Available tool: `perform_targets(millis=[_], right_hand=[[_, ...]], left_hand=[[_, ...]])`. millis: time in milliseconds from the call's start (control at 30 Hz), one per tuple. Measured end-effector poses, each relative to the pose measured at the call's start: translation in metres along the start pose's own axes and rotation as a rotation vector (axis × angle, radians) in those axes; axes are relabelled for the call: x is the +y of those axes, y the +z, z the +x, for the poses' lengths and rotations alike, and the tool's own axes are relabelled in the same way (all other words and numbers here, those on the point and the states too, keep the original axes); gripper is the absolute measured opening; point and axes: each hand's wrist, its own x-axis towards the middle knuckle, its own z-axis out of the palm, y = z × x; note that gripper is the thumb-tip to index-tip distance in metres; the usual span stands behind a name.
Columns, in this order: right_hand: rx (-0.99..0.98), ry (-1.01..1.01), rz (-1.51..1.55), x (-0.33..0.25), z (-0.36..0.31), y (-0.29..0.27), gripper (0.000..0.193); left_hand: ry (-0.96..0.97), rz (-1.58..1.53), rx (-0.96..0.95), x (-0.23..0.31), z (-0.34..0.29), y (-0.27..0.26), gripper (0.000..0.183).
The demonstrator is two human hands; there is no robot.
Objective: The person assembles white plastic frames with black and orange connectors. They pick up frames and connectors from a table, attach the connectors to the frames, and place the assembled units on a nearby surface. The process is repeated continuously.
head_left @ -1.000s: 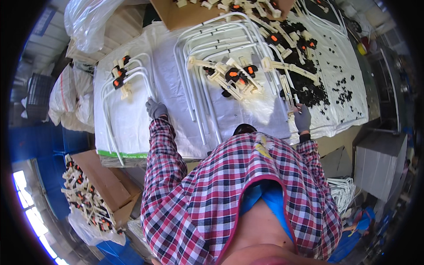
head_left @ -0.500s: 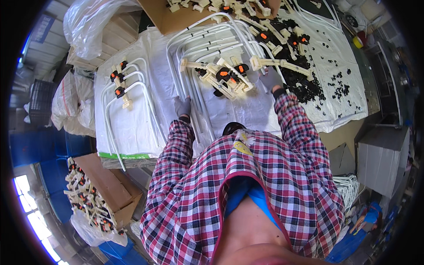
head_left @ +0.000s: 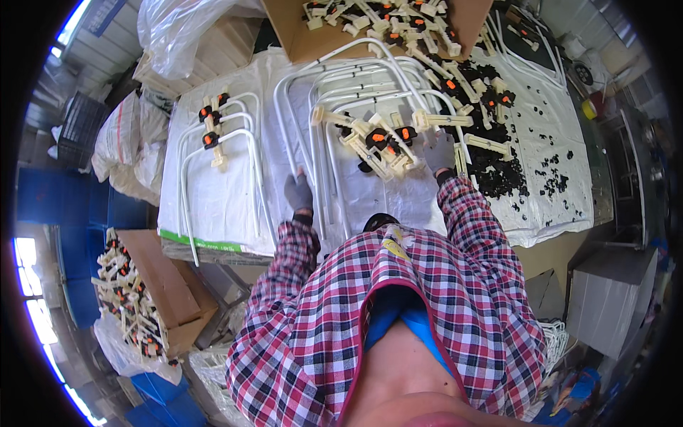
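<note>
My grey-gloved left hand point(head_left: 299, 192), left of centre, gripped a leg of the white U-bent tubular frame point(head_left: 284, 128) at upper centre. Right of centre, below a cream plastic bar point(head_left: 445, 120), I couldn't tell my grey-gloved right hand's point(head_left: 440, 151) grip.

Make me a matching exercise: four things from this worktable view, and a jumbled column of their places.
1. Left hand
2. Right hand
3. Small black pieces
4. Green strip

A. Across the right of the white covering
B. Close beside the central cream brackets
C. Covering's near left edge
D. At the leftmost leg of the central white frames

Pairs: 1-D; 2-B; 3-A; 4-C
</note>
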Motion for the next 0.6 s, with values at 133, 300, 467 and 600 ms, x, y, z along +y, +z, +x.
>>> perform_targets(millis=[133, 300, 467, 600], right_hand=[[0.138, -0.447, -0.169, -0.024, -0.019, -0.024, 0.052], [0.169, -0.598, -0.450, -0.061, -0.023, -0.030, 0.050], [0.256, -0.479, -0.401, -0.079, -0.009, -0.042, 0.038], [0.288, -0.278, -0.404, -0.036, -0.007, -0.048, 0.038]], left_hand=[[-0.023, 0.021, 0.091, 0.004, -0.023, -0.040, 0.049], [0.030, -0.081, 0.141, 0.034, -0.038, -0.070, 0.045], [0.171, -0.129, 0.226, 0.088, -0.034, -0.086, 0.040], [0.249, -0.344, 0.142, 0.148, -0.017, -0.091, 0.032]])
